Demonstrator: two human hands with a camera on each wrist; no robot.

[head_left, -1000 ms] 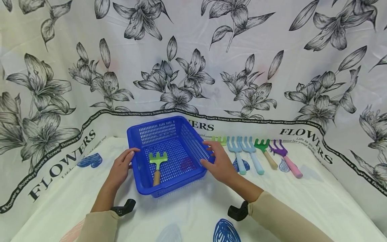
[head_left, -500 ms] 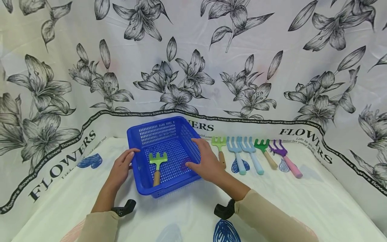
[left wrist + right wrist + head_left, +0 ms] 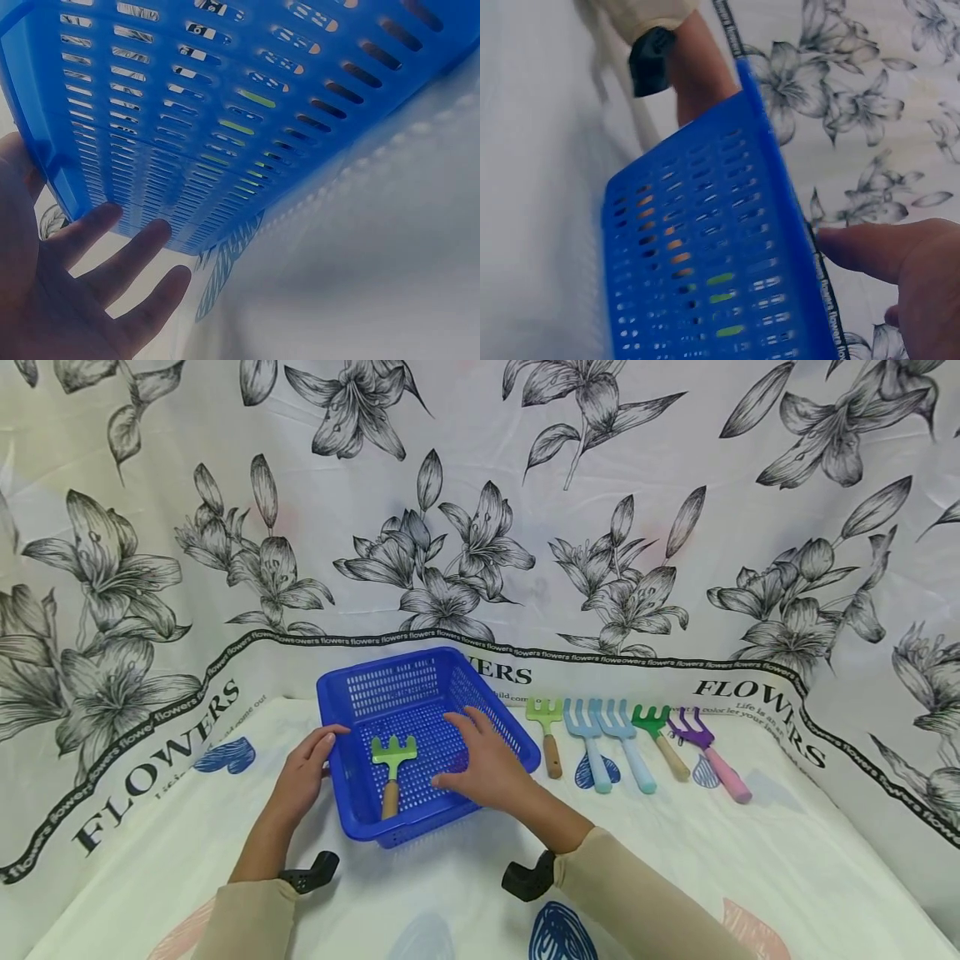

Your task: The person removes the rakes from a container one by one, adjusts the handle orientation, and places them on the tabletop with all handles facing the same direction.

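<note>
A blue plastic basket (image 3: 390, 689) with slotted walls sits left of centre. Inside, on its left side, lies a light green garden hand fork (image 3: 393, 756) with a wooden handle. My left hand (image 3: 300, 772) holds the basket's left rim. In the left wrist view, several of its fingers (image 3: 135, 259) spread against the outer wall below the rim. My right hand (image 3: 491, 768) is over the basket's right part, thumb and fingers apart and nothing between them. In the right wrist view its thumb (image 3: 862, 251) shows beyond the basket rim.
Right of the basket, a row of hand forks lies on the white cloth: light green (image 3: 551, 756), two light blue (image 3: 592, 756), dark green (image 3: 670, 753), and purple with a pink handle (image 3: 723, 770). A flower-printed curtain (image 3: 480, 543) rises behind.
My right hand has moved left from the basket's right rim to over its inside, uncovering the right rim and the light green fork outside. My left hand stays at the left rim.
</note>
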